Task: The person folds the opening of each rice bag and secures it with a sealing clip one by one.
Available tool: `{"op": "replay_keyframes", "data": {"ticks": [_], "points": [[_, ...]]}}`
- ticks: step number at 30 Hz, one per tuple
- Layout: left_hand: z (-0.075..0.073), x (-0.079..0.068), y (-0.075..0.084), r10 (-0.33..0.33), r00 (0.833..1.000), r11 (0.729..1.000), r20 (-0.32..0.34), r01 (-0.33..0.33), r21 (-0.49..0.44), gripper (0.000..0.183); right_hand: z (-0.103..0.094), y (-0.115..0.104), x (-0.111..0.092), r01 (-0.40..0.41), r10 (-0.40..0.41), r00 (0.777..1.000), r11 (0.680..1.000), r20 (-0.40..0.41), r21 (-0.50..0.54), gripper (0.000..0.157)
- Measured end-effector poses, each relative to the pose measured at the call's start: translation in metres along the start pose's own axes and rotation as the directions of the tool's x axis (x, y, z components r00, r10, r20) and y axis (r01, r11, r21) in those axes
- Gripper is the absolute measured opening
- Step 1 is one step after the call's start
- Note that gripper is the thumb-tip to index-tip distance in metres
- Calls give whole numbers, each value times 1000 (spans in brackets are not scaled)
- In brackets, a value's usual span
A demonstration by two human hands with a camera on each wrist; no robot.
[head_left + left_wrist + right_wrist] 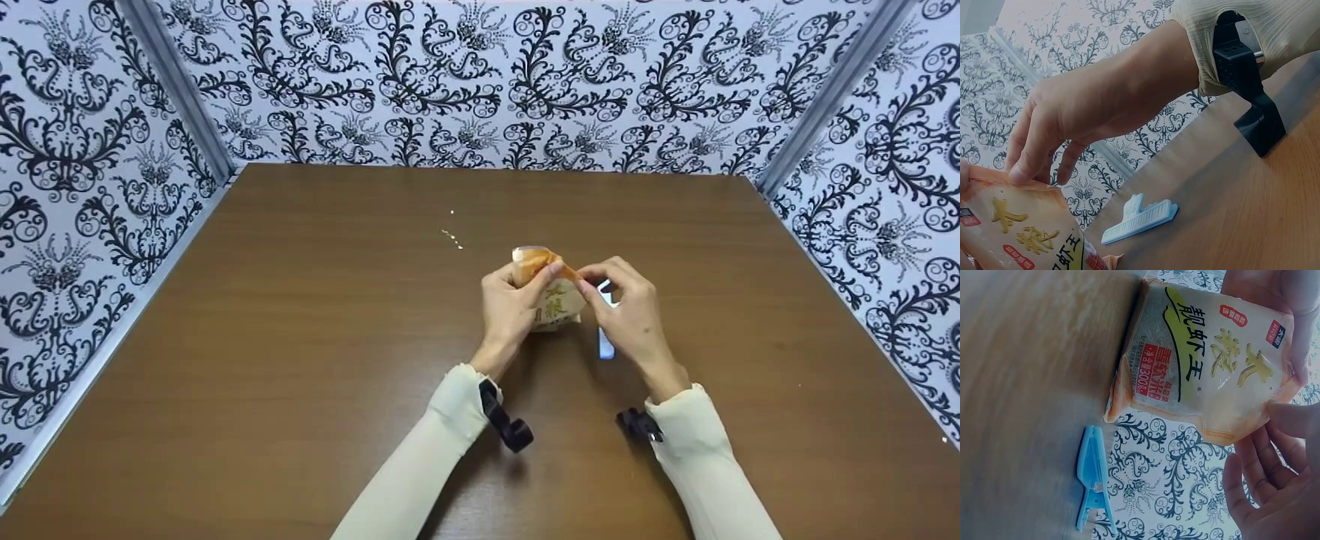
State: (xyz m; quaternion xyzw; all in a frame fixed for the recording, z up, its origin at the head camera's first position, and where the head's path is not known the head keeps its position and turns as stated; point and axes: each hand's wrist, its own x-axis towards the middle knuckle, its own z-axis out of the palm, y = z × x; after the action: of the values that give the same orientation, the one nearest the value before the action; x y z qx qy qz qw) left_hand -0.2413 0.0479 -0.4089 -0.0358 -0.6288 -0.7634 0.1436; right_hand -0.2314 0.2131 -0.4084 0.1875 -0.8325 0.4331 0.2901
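A small rice bag point(556, 306) with an orange top edge and printed characters stands on the brown table between both hands. My left hand point(513, 304) pinches its top edge on the left, thumb in front. At the top's right corner, my right hand point(628, 307) pinches the edge between thumb and fingers. The bag's printed front point(1213, 360) faces the right wrist view, its lower part bulging. Close to the right hand lies a light blue sealing clip point(1094, 478), partly covered by that hand in the head view; its long ridged jaw shows in the left wrist view.
Several small white bits point(453, 238) lie scattered on the brown table point(337, 300) beyond the hands. Patterned wall panels point(450, 82) with grey corner posts enclose the table's back and sides. Each wrist carries a black camera mount point(506, 420).
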Motion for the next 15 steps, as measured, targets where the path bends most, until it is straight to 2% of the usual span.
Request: {"op": "replay_keyframes", "data": {"ticks": [15], "points": [[-1,-1,0,-8,1000,1000,1,8,17,22,-1,0,0,-2,3,1000,1000,5,-13,6]]}}
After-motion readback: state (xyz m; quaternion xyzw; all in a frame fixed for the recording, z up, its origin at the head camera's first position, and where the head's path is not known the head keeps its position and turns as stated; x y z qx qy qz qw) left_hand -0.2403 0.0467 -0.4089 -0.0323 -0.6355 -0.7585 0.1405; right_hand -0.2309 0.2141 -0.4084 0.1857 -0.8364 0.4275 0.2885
